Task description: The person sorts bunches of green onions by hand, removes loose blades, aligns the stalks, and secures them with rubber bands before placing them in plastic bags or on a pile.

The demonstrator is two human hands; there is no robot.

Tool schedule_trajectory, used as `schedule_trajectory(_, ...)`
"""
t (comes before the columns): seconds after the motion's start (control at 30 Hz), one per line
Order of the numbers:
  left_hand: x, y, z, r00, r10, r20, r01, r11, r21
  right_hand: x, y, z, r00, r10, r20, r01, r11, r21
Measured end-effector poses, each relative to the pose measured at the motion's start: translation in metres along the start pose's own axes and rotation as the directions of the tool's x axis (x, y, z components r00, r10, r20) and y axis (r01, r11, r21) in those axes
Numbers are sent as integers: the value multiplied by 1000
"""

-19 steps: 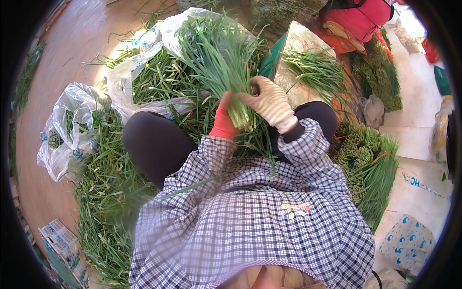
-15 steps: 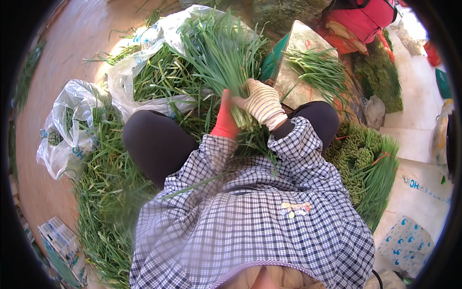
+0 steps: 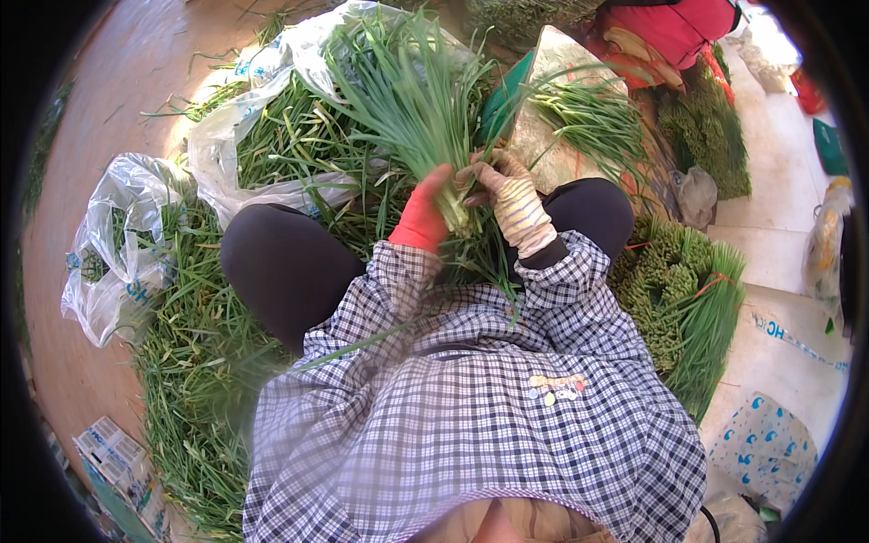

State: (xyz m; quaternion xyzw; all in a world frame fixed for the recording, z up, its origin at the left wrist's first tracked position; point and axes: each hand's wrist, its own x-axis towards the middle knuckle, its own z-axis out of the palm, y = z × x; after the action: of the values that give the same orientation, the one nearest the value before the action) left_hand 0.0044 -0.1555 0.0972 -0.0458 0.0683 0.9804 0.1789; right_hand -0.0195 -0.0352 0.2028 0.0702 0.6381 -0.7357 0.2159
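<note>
My left hand [image 3: 425,210], in a red glove, is closed round a thick bunch of chives [image 3: 418,109], its long green leaves fanning up and away from me. The pale cut ends [image 3: 462,222] stick out below the grip. At the right side of these stalks is my right hand [image 3: 514,201], in a striped cream glove with bare-looking, dirty fingertips. Its fingers are bent and pinched together against the bunch; what lies between them is too small to make out. A smaller heap of chives [image 3: 593,116] rests on a pale board [image 3: 552,63] beyond my right knee.
Loose chives [image 3: 204,362] cover the ground at my left, beside a clear plastic bag [image 3: 127,244]. Another open bag [image 3: 213,154] holds more leaves ahead. Tied bundles [image 3: 679,299] stand at my right. A red bag [image 3: 674,32] is at the far right.
My right hand has turned and drawn back slightly from round the bunch, its fingers now bent at the stalks' right side. My left hand keeps its hold. The whole view has shifted slightly.
</note>
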Motion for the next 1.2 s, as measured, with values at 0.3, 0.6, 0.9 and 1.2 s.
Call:
schedule_trajectory(0.3,2,30,3,982,161,101,-104,901,-422,-70,-49,-7,932,134,336,-118,991,-68)
schedule_trajectory(0.6,1,50,20,963,221,153,-154,919,-362,-52,-104,1,809,35,587,584,80,-808)
schedule_trajectory(0.9,4,49,3,960,276,-41,-276,915,-295,-55,-55,45,661,645,384,643,-223,-733)
schedule_trajectory(1.2,-1,36,32,974,212,-80,-212,977,6,16,-47,31,987,-103,121,151,845,-513)
